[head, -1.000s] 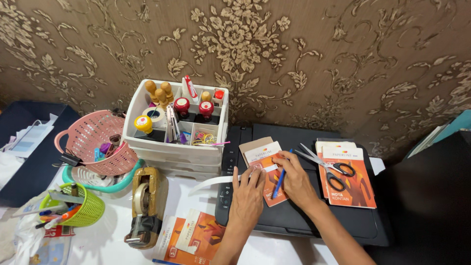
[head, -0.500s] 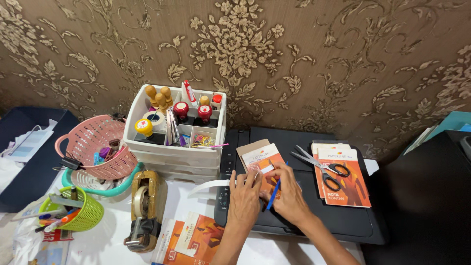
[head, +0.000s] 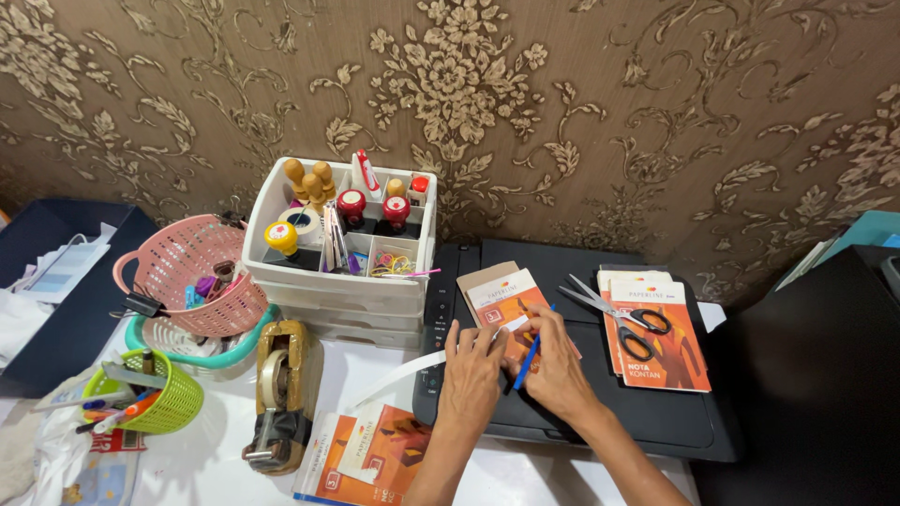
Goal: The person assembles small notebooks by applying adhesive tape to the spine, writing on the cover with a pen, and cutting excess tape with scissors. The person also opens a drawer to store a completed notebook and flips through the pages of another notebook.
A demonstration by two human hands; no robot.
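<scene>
Both of my hands rest on an orange and white booklet point(head: 502, 296) that lies on top of a black printer point(head: 656, 417). My left hand point(head: 472, 367) presses flat on a long white paper strip point(head: 398, 372) that runs off to the left. My right hand point(head: 553, 361) holds a blue pen point(head: 528, 360) with its tip down on the booklet. A pair of black-handled scissors point(head: 614, 310) lies just right of my hands, on two more orange booklets point(head: 661, 337).
A white drawer organiser point(head: 328, 295) with stamps and rubber bands stands left of the printer. Further left are a pink basket point(head: 192, 281), a green basket point(head: 155, 398) of pens and a tape dispenser point(head: 281, 394). Another orange booklet point(head: 366, 459) lies at the front.
The camera view has shifted a little. My hands have drawn closer together over the booklet, and the pen has swung more upright in my right hand.
</scene>
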